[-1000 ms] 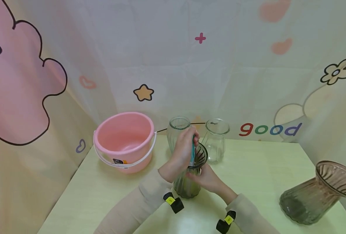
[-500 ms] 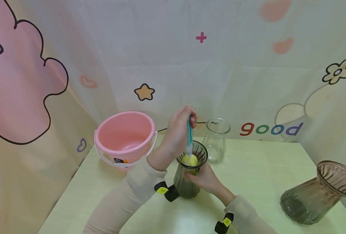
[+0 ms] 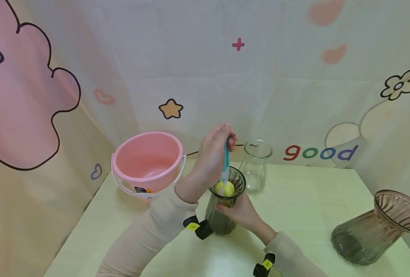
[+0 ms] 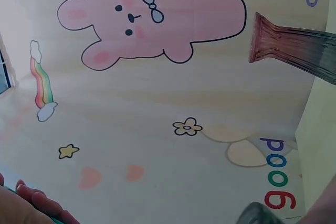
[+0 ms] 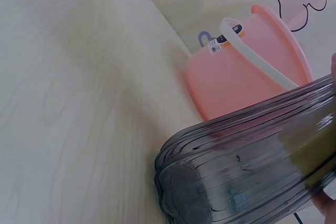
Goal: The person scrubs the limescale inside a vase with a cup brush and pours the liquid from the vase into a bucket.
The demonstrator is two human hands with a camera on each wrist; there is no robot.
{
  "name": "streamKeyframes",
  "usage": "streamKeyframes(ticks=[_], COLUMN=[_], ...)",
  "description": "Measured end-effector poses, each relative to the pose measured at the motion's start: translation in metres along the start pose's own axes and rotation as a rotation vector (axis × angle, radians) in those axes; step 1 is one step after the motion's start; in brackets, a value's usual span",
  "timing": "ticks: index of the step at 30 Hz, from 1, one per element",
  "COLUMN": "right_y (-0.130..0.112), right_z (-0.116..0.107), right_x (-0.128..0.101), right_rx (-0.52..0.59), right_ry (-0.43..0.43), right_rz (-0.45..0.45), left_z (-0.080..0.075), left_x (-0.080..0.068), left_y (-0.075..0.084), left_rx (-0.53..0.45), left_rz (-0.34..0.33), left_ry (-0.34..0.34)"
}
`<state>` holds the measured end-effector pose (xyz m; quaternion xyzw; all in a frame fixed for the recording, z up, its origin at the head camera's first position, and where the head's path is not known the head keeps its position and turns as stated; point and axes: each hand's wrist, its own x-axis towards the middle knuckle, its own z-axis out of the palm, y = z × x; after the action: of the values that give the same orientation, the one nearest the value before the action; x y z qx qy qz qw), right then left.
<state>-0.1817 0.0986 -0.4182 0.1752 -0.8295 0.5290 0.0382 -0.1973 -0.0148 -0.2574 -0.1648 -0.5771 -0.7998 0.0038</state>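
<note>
In the head view the left hand [image 3: 216, 154] grips a teal-handled brush [image 3: 225, 159] upright, its yellow sponge head [image 3: 224, 188] sitting in the mouth of a dark ribbed vase [image 3: 222, 215] near the middle of the desk [image 3: 295, 207]. The right hand [image 3: 237, 211] wraps the vase's neck. Only the right wrist view shows the vase's base [image 5: 184, 195] close up, with the pink bucket [image 5: 247, 72] just behind it. The left wrist view shows mostly the backdrop and a brown vase [image 4: 289, 45].

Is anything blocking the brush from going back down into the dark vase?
Nothing visible. The left hand holds the brush with its yellow sponge sitting in the open mouth of the dark vase, which the right hand steadies.
</note>
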Motion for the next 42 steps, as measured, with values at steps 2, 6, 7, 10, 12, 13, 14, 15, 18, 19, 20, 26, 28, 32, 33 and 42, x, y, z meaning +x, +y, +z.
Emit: streamKeyframes(ticks=[2, 6, 7, 10, 12, 13, 14, 15, 18, 19, 20, 26, 28, 32, 33, 42], right_y=[0.003, 0.021, 0.027, 0.04, 0.043, 0.043, 0.043, 0.043, 0.043, 0.043, 0.043, 0.048, 0.048, 0.049, 0.049, 0.049], right_z=[0.0, 0.004, 0.005, 0.008, 0.008, 0.008, 0.008, 0.009, 0.009, 0.009, 0.008, 0.0, -0.004, -0.006, -0.006, -0.003], right_x=[0.0, 0.003, 0.004, 0.007, 0.008, 0.008, 0.008, 0.008, 0.008, 0.008, 0.008, 0.008, 0.007, 0.006, 0.006, 0.007], right_rx=[-0.001, -0.007, -0.009, -0.015, -0.022, -0.019, -0.016, -0.014, -0.015, -0.014, -0.011, 0.051, 0.058, 0.039, 0.028, -0.048], right_ry=[0.003, 0.011, 0.012, 0.02, 0.029, 0.033, 0.036, 0.04, 0.041, 0.035, 0.026, -0.113, -0.151, -0.159, -0.152, -0.084], right_rz=[-0.004, -0.012, -0.019, -0.032, -0.043, -0.049, -0.053, -0.054, -0.058, -0.062, -0.066, -0.101, -0.091, -0.087, -0.096, -0.106], left_z=[-0.001, -0.004, -0.004, -0.006, -0.008, -0.009, -0.01, -0.011, -0.012, -0.012, -0.012, -0.013, -0.013, -0.011, -0.011, -0.008], left_x=[-0.001, -0.003, -0.003, -0.004, -0.004, -0.004, -0.004, -0.004, -0.004, -0.004, -0.004, -0.003, -0.003, -0.005, -0.005, -0.002], left_y=[-0.01, -0.036, -0.041, -0.056, -0.065, -0.068, -0.072, -0.074, -0.078, -0.078, -0.078, -0.079, -0.08, -0.078, -0.077, -0.047], left_rx=[0.026, 0.035, 0.031, 0.039, 0.058, 0.067, 0.079, 0.085, 0.09, 0.091, 0.09, 0.087, 0.082, 0.069, 0.069, 0.126], left_rz=[-0.016, -0.06, -0.065, -0.084, -0.093, -0.099, -0.105, -0.109, -0.104, -0.103, -0.101, -0.086, -0.087, -0.09, -0.09, -0.021], left_ry=[0.007, 0.016, 0.022, 0.03, 0.029, 0.029, 0.029, 0.029, 0.025, 0.024, 0.023, 0.028, 0.024, 0.01, 0.008, -0.027])
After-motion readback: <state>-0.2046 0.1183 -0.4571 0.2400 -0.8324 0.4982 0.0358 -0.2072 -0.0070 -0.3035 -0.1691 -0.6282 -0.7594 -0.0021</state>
